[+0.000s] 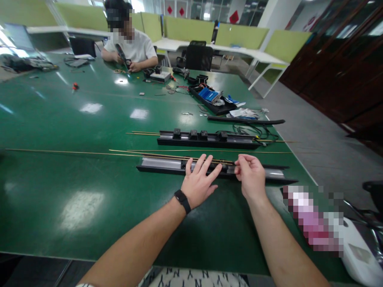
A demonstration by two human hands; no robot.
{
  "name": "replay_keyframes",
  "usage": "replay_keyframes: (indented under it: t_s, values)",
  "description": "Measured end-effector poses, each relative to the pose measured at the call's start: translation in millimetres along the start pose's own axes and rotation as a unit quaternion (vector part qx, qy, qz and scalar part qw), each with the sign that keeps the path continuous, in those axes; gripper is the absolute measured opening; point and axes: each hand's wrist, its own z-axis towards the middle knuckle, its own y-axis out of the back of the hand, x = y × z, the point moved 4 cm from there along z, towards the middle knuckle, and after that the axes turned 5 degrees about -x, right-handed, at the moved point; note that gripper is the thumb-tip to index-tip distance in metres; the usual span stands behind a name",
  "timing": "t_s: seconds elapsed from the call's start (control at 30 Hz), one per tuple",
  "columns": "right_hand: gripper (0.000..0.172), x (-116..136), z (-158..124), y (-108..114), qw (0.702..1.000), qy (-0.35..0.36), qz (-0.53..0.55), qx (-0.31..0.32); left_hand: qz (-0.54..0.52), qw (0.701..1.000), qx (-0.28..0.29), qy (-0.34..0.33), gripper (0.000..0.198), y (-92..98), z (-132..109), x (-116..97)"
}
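Note:
A long black channel (161, 162) with a pale inner strip lies across the green table in front of me. My left hand (199, 181) rests over its middle with fingers spread, covering part of a dark block inside. Thin brass-coloured rods (149, 155) run along the channel's far edge, under my left fingers and up to the right fingertips. My right hand (250, 175) is closed in a pinch at the rods' right end; the fingers partly hide the grip. Beyond it lies a second black channel (206, 142) bearing several small black blocks (194, 134).
A co-worker (130, 48) sits across the green table (89, 175), holding a tool. Farther back are a black tray (206, 101) with blue packets, a black strip (245, 120), gloves (243, 113) and cables. A white device (359, 251) sits at the right edge.

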Motion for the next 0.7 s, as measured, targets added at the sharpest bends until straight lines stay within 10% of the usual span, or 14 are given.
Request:
replay_keyframes:
  t_s: [0.7]
  values:
    - [0.030, -13, -15, -3, 0.988, -0.121, -0.055, 0.078, -0.008, 1.000, -0.006, -0.002, 0.066, -0.4, -5, 5]
